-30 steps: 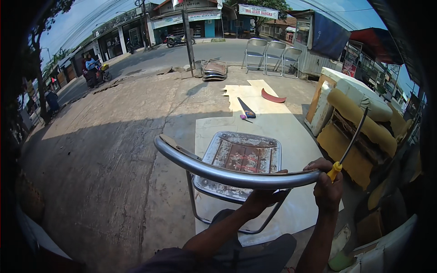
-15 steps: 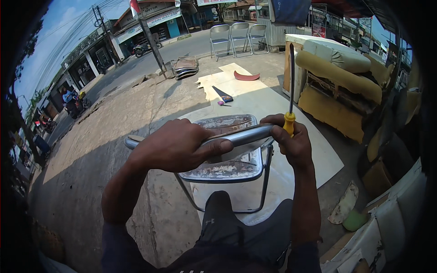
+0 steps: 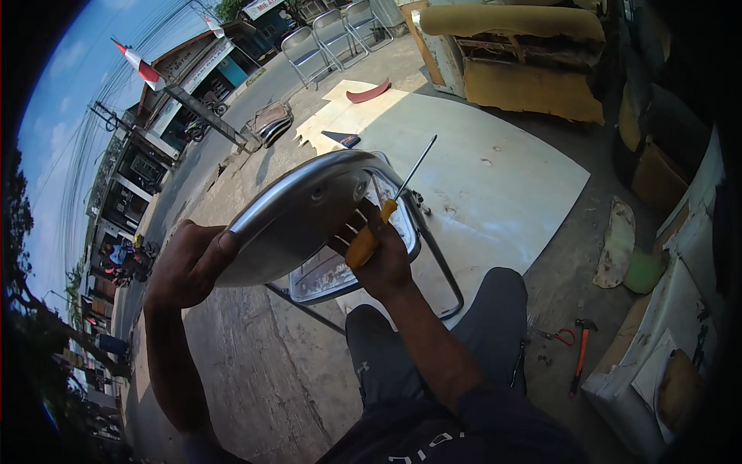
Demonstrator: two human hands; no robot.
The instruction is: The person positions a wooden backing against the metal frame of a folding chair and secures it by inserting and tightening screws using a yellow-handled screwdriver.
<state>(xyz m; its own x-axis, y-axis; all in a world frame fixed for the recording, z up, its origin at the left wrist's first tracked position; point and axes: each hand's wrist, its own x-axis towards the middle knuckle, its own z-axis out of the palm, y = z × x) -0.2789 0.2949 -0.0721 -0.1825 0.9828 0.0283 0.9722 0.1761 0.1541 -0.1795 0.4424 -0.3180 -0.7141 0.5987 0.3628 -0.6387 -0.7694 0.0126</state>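
Note:
My left hand [image 3: 189,263] grips the near left edge of a curved chair seat panel [image 3: 286,209] with a shiny metal rim. The panel is tilted, so its shaded inner face and a few round holes show. In my right hand [image 3: 382,267] is a screwdriver [image 3: 365,247] with a yellow handle, its shaft slanting up and away to the right. The right fingers reach to the panel's right side; whether they touch it is unclear. Below stands a folding chair frame [image 3: 442,272] with a rusty, worn rimmed plate [image 3: 317,272], partly hidden by the panel.
A pale sheet [image 3: 495,178] lies under the chair, with a red curved piece [image 3: 369,92] and a dark tapered tool [image 3: 341,140] on it. At right are a hammer [image 3: 583,356] and a red-handled tool [image 3: 564,336]. Behind stand folding chairs [image 3: 331,29] and a torn sofa [image 3: 533,85].
The panel has swung up and left, tilting from edge-on to show its inner face. My right hand has moved left and lower, and the screwdriver now slants instead of standing upright.

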